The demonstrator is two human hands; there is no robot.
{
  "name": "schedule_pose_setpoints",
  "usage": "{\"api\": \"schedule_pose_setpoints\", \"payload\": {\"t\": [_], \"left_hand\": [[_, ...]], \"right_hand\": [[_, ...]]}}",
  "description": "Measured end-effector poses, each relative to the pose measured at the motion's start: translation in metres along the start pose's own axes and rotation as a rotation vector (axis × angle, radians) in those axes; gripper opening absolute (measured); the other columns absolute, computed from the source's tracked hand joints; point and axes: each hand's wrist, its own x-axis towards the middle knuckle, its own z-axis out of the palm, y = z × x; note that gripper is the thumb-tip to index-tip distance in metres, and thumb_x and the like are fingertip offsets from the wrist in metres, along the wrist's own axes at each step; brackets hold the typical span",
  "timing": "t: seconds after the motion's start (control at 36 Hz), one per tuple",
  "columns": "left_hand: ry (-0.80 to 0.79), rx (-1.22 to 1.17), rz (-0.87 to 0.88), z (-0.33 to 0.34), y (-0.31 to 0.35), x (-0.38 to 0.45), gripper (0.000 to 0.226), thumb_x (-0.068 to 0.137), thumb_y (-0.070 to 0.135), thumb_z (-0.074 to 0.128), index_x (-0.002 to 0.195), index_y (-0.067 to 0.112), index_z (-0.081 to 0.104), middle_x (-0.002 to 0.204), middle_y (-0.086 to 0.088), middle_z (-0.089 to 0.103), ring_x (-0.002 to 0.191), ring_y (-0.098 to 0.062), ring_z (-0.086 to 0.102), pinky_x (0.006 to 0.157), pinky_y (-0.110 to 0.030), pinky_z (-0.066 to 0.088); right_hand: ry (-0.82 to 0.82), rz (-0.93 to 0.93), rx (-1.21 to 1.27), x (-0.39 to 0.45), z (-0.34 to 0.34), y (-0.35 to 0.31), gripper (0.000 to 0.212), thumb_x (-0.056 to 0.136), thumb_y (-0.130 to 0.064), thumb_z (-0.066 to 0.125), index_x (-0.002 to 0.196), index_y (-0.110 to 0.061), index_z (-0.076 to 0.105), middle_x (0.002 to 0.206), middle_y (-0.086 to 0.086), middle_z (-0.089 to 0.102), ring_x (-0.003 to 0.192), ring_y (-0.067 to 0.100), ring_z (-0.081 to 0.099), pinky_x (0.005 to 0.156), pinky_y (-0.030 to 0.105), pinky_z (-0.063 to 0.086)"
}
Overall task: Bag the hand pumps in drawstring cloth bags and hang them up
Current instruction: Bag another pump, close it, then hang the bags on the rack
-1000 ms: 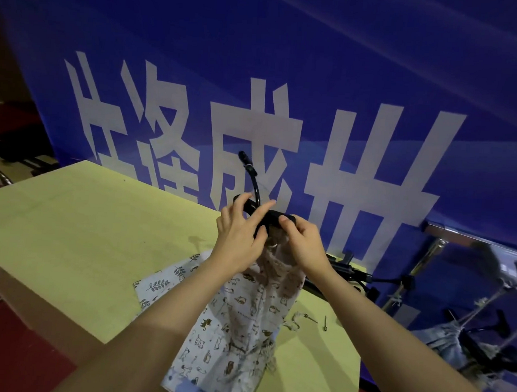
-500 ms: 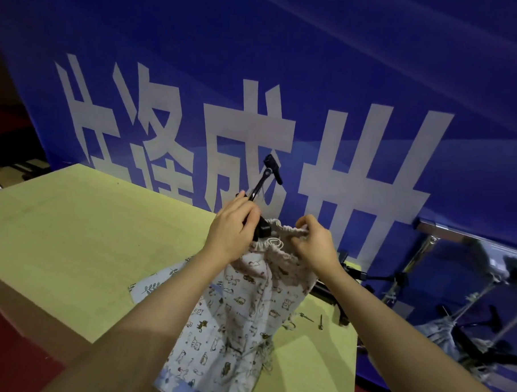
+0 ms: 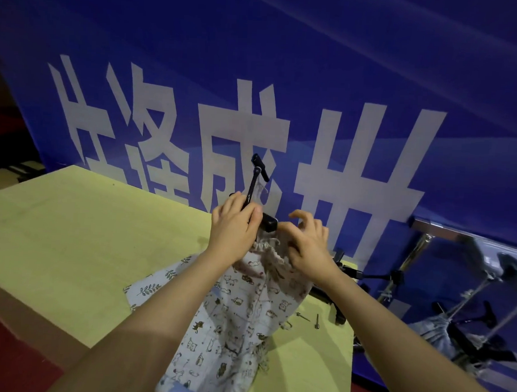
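Observation:
A black hand pump (image 3: 268, 224) stands inside a drawstring cloth bag (image 3: 240, 313) printed with small animals, its handle and hose (image 3: 256, 178) sticking out above the gathered mouth. My left hand (image 3: 235, 227) grips the pump's top and hose base. My right hand (image 3: 307, 242) pinches the bag's gathered mouth and cord at the right of the pump. The bag's lower part rests on the yellow-green table (image 3: 72, 232). The pump's body is hidden in the cloth.
A leaf-print cloth bag (image 3: 152, 289) lies flat under the held one. More black pumps (image 3: 346, 270) and small metal needles (image 3: 317, 320) lie at the table's right end. A metal rack (image 3: 445, 233) with hung bags (image 3: 441, 334) stands at the right. A blue banner is behind.
The bag's mouth has been pulled up around the pump and gathered tighter. The hose has swung from left-leaning to pointing up and right. My right hand has shifted onto the gathered cord.

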Motion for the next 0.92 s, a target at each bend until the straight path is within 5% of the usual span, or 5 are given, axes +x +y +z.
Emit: {"api": "schedule_pose_setpoints", "payload": {"t": [0.08,0.22,0.58,0.78,0.92], "left_hand": [[0.034,0.108,0.023,0.002,-0.002,-0.002,0.056,0.095,0.047,0.008,0.114,0.024,0.056,0.130,0.000,0.048,0.132,-0.021,0.031,0.101,-0.041,0.024],[0.057,0.191,0.026,0.002,-0.001,-0.001,0.064,0.089,0.052,0.003,0.119,0.030,0.055,0.127,0.001,0.050,0.126,-0.025,0.033,0.095,-0.040,0.024],[0.067,0.319,-0.023,0.003,0.008,0.007,0.051,0.094,0.048,0.021,0.120,0.030,0.060,0.120,-0.008,0.057,0.115,-0.033,0.045,0.086,-0.043,0.036],[0.072,0.388,0.020,0.004,0.013,0.012,0.034,0.095,0.044,0.041,0.112,0.028,0.066,0.108,-0.008,0.061,0.104,-0.033,0.050,0.082,-0.041,0.038],[0.097,0.377,0.027,0.004,0.014,0.012,0.030,0.094,0.042,0.046,0.112,0.027,0.066,0.102,-0.010,0.060,0.097,-0.032,0.051,0.078,-0.040,0.040]], "right_hand": [[0.030,-0.048,-0.082,-0.002,0.001,0.003,0.022,0.089,-0.029,0.048,0.105,-0.025,0.063,0.125,0.002,0.038,0.115,0.022,0.031,0.097,0.036,0.019],[-0.022,0.005,-0.193,-0.001,0.007,0.004,0.067,0.083,-0.073,0.026,0.087,-0.024,0.071,0.109,-0.003,0.042,0.106,0.017,0.031,0.092,0.033,0.015],[-0.043,0.171,0.489,0.005,0.002,-0.005,0.015,0.084,-0.001,0.055,0.086,-0.009,0.067,0.086,-0.003,0.056,0.084,0.008,0.047,0.083,0.029,0.030],[-0.129,0.213,0.540,0.002,0.000,-0.006,0.027,0.077,-0.047,0.064,0.077,-0.020,0.063,0.073,0.004,0.064,0.072,0.010,0.056,0.091,0.048,0.040],[-0.034,0.164,0.564,0.002,-0.007,-0.012,0.014,0.089,-0.026,0.062,0.081,-0.016,0.067,0.077,0.000,0.066,0.073,0.011,0.059,0.084,0.042,0.047]]}}
